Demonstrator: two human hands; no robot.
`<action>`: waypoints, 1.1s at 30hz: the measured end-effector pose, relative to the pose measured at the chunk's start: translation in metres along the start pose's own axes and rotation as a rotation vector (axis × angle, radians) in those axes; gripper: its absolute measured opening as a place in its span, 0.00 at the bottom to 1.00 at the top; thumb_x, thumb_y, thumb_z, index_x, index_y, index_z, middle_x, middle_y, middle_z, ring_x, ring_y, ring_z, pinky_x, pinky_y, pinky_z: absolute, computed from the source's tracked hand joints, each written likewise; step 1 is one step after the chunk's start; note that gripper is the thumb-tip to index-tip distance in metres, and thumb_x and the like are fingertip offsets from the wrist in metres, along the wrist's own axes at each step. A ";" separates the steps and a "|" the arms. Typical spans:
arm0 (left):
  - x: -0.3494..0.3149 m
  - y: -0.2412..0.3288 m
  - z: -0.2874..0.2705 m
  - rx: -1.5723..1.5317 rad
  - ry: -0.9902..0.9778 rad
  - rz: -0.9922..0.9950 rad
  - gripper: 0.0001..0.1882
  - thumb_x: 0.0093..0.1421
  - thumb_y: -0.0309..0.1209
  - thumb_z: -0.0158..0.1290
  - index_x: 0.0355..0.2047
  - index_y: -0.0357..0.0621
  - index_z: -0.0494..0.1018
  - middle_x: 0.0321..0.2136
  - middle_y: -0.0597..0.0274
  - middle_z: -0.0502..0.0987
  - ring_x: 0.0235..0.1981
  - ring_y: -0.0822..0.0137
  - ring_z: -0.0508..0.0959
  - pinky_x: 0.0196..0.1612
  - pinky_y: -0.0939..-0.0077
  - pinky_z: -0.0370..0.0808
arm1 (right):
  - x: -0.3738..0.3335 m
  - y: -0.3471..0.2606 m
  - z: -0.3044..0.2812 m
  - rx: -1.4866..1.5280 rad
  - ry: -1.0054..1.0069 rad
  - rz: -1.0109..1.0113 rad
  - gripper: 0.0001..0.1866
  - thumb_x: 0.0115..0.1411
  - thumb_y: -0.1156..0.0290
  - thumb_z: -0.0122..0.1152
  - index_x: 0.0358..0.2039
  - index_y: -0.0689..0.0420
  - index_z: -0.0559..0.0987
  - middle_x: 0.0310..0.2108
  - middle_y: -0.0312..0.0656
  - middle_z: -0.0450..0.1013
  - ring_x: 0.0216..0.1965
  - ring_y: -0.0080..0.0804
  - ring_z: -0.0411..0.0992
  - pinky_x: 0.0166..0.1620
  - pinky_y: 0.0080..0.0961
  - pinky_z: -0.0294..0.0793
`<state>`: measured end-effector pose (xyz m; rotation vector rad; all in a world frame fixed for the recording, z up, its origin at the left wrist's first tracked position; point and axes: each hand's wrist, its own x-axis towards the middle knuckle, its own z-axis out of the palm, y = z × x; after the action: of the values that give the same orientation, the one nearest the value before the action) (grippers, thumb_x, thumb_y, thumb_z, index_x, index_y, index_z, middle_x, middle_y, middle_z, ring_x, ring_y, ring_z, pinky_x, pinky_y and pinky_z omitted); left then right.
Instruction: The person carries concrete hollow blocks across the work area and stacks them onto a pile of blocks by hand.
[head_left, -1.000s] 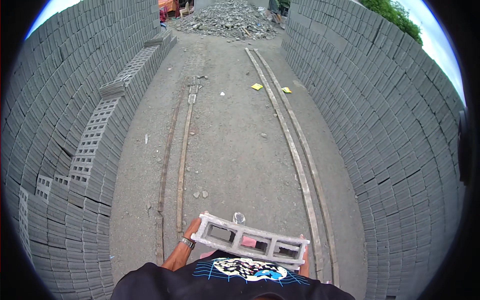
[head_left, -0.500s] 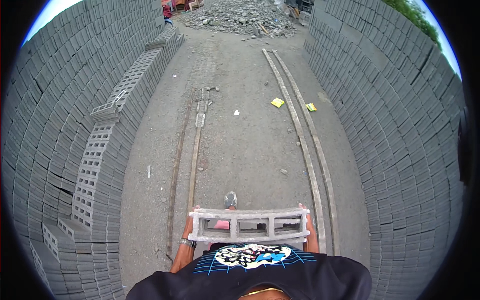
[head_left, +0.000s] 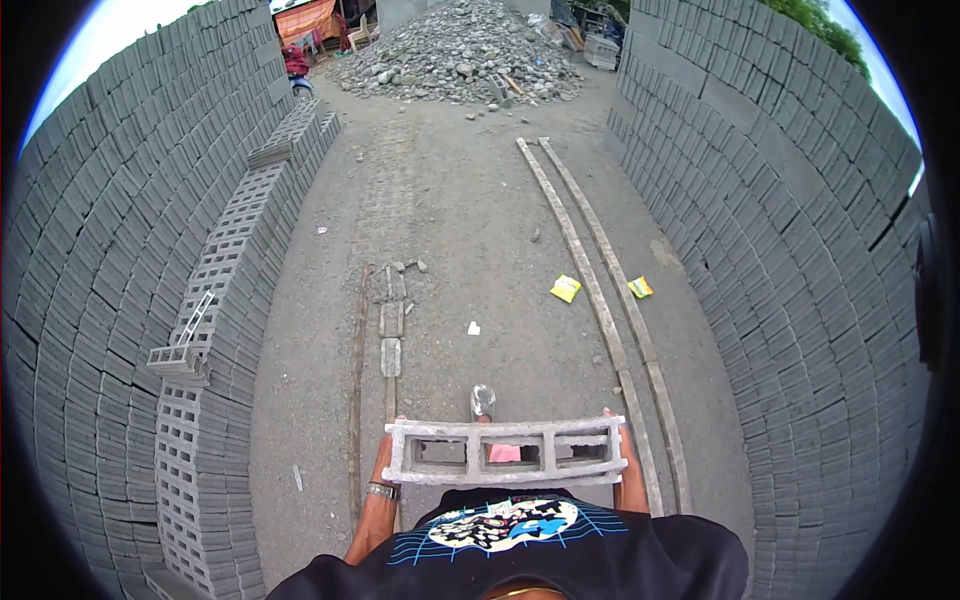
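A grey hollow concrete block (head_left: pixel 510 429) is held crosswise before my body, its three openings facing up. My left hand (head_left: pixel 386 455) grips its left end, below a wristwatch on that arm. At the opposite end my right hand (head_left: pixel 626 458) is pressed against the block. Most of the fingers are hidden behind and under the block. Through the right opening another grey edge shows; I cannot tell whether it is a second block. One shoe (head_left: pixel 483 400) shows just beyond the block.
High walls of stacked blocks line the left (head_left: pixel 120 250) and right (head_left: pixel 770 250). A lower block row (head_left: pixel 185 440) runs along the left wall, with loose blocks on top. Long rails (head_left: pixel 590 275) lie on the ground at right, shorter ones at left. A rubble pile (head_left: pixel 460 60) rises ahead.
I have moved forward along the lane: the rails, yellow wrappers and left-hand loose blocks are nearer. The block stays in both hands at about the same height. More of the rubble pile shows.
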<state>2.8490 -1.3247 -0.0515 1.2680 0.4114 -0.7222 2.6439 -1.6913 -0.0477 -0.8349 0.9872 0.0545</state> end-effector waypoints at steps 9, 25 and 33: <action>0.274 0.146 0.018 -0.139 -0.071 -0.126 0.28 0.55 0.58 0.42 0.36 0.45 0.72 0.29 0.50 0.76 0.23 0.54 0.76 0.24 0.58 0.75 | 0.243 -0.215 0.128 -0.019 -0.013 0.023 0.35 0.49 0.39 0.51 0.41 0.60 0.72 0.43 0.50 0.68 0.41 0.42 0.66 0.44 0.37 0.66; 0.770 0.517 0.237 -0.080 -0.062 -0.193 0.25 0.52 0.56 0.47 0.30 0.45 0.72 0.21 0.56 0.74 0.19 0.60 0.73 0.20 0.66 0.72 | 0.647 -0.598 0.362 0.137 0.120 -0.031 0.25 0.47 0.42 0.57 0.33 0.52 0.72 0.32 0.40 0.69 0.33 0.35 0.66 0.37 0.34 0.67; 1.007 0.693 0.442 -0.038 0.025 -0.161 0.18 0.56 0.50 0.46 0.23 0.49 0.68 0.18 0.64 0.71 0.19 0.67 0.70 0.23 0.72 0.69 | 0.865 -0.803 0.405 0.293 0.156 0.009 0.26 0.50 0.44 0.54 0.36 0.55 0.74 0.37 0.42 0.70 0.38 0.36 0.66 0.43 0.32 0.66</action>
<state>4.0011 -1.9249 -0.0905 1.2184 0.5493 -0.8312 3.7512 -2.2637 -0.1085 -0.5709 1.1143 -0.1469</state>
